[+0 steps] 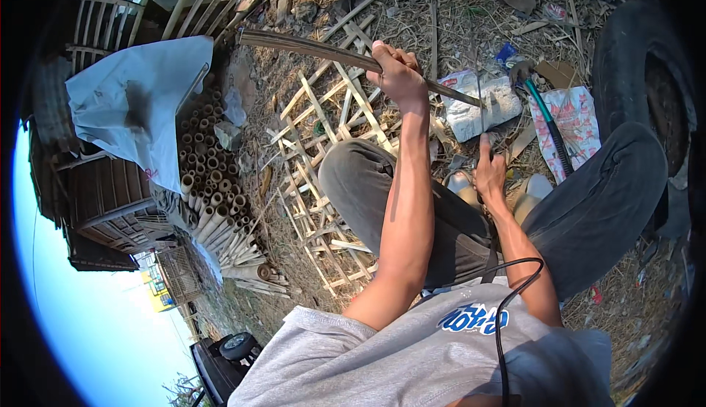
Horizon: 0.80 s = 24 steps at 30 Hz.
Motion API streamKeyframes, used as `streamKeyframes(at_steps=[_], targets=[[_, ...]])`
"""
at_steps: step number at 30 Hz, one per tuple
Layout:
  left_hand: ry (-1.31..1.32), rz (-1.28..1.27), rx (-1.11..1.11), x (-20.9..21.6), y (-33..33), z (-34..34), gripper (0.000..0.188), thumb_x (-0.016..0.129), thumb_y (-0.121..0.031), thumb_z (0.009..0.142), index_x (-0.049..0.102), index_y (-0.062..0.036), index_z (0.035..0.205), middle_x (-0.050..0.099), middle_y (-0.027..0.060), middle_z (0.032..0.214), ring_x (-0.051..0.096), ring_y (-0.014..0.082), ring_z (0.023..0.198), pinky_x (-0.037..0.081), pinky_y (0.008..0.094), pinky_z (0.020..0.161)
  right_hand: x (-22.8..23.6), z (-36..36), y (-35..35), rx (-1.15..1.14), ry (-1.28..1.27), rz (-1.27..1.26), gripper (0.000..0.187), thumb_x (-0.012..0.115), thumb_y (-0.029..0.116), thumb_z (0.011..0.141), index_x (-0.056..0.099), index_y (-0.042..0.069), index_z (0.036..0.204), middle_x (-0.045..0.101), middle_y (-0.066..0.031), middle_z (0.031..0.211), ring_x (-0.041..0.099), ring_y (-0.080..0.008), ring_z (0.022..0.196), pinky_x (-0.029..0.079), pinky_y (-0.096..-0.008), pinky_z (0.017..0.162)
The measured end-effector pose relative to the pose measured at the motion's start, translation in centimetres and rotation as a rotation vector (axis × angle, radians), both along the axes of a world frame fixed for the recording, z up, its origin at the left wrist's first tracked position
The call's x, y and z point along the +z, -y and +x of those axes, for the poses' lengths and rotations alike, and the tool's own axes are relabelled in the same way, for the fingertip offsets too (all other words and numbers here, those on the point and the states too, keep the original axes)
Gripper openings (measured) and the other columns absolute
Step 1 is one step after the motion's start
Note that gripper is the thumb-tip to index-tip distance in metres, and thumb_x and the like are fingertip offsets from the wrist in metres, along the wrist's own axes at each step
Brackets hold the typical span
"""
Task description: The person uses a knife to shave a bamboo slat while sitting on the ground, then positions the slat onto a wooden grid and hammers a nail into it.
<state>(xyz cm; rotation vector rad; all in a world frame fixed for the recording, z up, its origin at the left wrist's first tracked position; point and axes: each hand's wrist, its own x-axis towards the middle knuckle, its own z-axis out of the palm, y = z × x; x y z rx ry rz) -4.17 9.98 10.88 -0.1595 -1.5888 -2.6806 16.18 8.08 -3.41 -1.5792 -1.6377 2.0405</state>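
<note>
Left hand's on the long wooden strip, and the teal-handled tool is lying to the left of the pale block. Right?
Wrong side for the tool: the head view shows the teal-handled tool lying to the right of the pale block. The left hand is indeed on the long wooden strip.

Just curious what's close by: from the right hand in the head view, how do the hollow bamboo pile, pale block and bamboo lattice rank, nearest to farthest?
From the right hand:
1. Pale block, just ahead.
2. Bamboo lattice, to the left.
3. Hollow bamboo pile, farther left, beyond the lattice.
</note>
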Motion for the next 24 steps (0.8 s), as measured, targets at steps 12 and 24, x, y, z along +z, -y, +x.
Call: streamKeyframes(at_steps=[12, 24], targets=[[-0.037, -0.175, -0.018, -1.3, -0.2, -0.5, 0.039, 0.035, -0.033, 0.106, 0.033, -0.016, 0.071, 0.027, -0.0006, 0.045, 0.024, 0.0113, 0.037, 0.021, 0.0273, 0.037, 1.1, -0.3, -0.6, -0.012, 0.018, -0.094, 0.08, 0.046, 0.07, 0.097, 0.057, -0.002, 0.064, 0.054, -0.0132, 0.055, 0.059, -0.0272, 0.057, 0.046, -0.0442, 0.061], [-0.089, -0.152, -0.084, -0.7, 0.5, 0.1, 0.038, 0.039, -0.032, 0.105, 0.035, -0.0142, 0.073, 0.031, -0.0014, 0.045, 0.026, 0.0086, 0.036, 0.024, 0.0272, 0.036, 3.5, 0.3, -0.8, 0.0, -0.144, 0.012, 0.076, 0.049, 0.064, 0.098, 0.056, -0.003, 0.062, 0.052, -0.0138, 0.053, 0.054, -0.0247, 0.054, 0.045, -0.042, 0.06]])
